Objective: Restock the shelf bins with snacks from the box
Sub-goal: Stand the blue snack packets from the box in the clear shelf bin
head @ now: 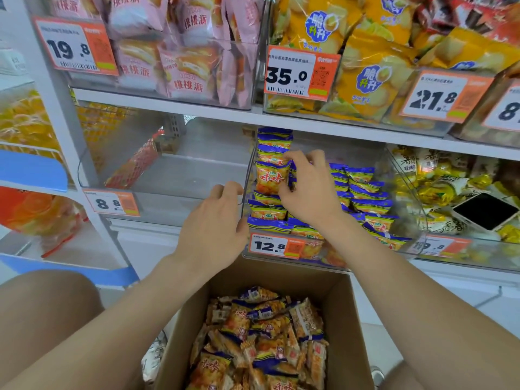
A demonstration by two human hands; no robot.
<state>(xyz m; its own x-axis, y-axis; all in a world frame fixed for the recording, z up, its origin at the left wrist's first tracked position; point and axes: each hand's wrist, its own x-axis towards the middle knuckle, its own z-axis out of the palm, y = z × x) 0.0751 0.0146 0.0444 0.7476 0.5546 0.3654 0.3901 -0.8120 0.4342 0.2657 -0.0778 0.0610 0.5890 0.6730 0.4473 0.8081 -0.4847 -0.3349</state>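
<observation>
A cardboard box (354, 319) sits below me, full of several small orange-and-blue snack packets (261, 333). On the middle shelf a clear bin (309, 263) tagged 12.8 holds stacked rows of the same packets (365, 204). My right hand (306, 190) reaches into that bin and pinches an upright packet (270, 178) at the top of the left stack. My left hand (216, 223) grips the bin's left front corner, fingers curled over its rim.
Left of it stands a nearly bare clear bin (168, 175) tagged 8.8 with one red packet. A bin of yellow-and-white snacks (439, 192) lies to the right. The upper shelf carries pink packs (183, 52) and yellow chip bags (365, 66).
</observation>
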